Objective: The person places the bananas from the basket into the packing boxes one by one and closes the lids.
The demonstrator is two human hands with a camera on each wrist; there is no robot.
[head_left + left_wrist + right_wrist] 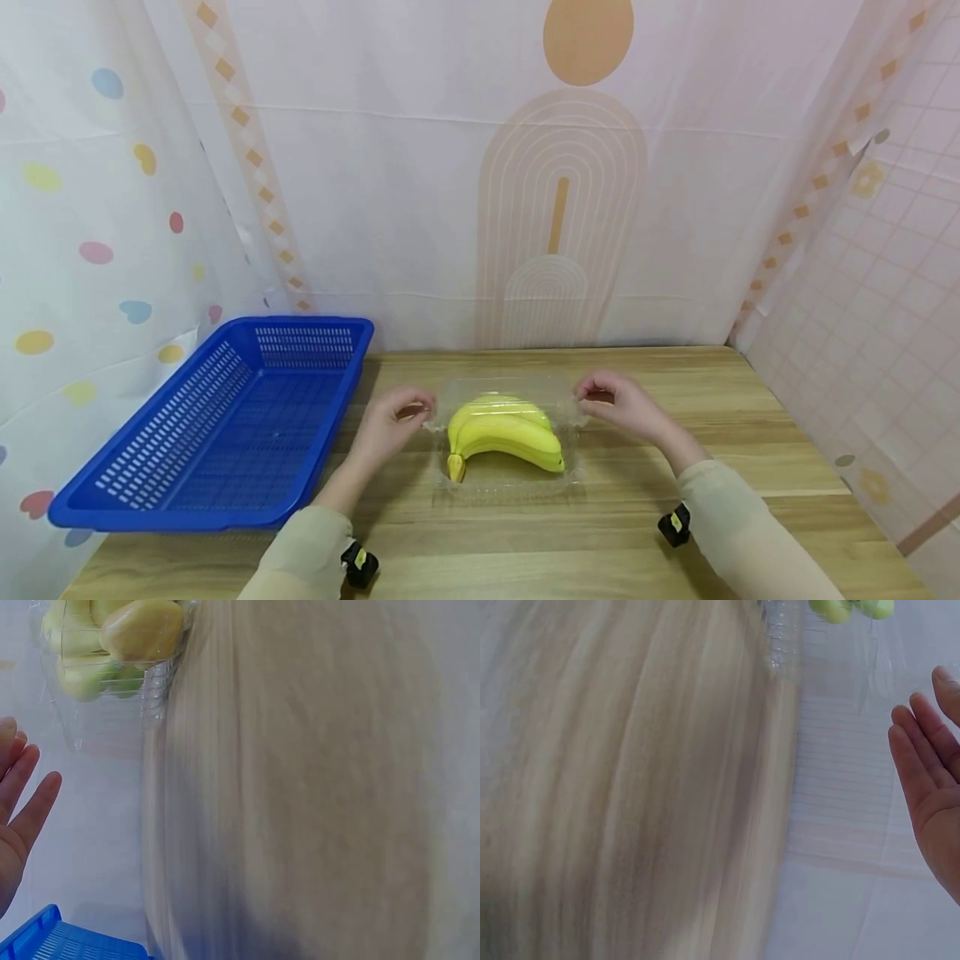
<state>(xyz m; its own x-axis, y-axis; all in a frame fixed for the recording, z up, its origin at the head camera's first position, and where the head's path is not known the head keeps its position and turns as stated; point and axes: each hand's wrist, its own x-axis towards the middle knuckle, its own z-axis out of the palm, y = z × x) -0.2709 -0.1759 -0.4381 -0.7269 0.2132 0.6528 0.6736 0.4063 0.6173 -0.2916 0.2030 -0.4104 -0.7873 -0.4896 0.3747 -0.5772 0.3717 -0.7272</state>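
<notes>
A clear plastic clamshell box [510,490] sits on the wooden table between the hands in the head view. Inside it lies a bunch of yellow bananas [506,433], stem end toward the left. The box's clear lid [517,385] stands raised along the far side. My left hand [392,421] pinches the lid's left edge between thumb and forefinger. At the right edge, my right hand [621,404] does likewise. Each wrist view shows the remaining fingers fairly straight beside the box, and the pinch itself lies mostly hidden or off the frame there.
To the left stands a blue plastic basket [225,454] with slotted walls, its near end by the left forearm. The wooden table [637,533] runs back to a patterned curtain [405,208], and more curtain hangs at both sides.
</notes>
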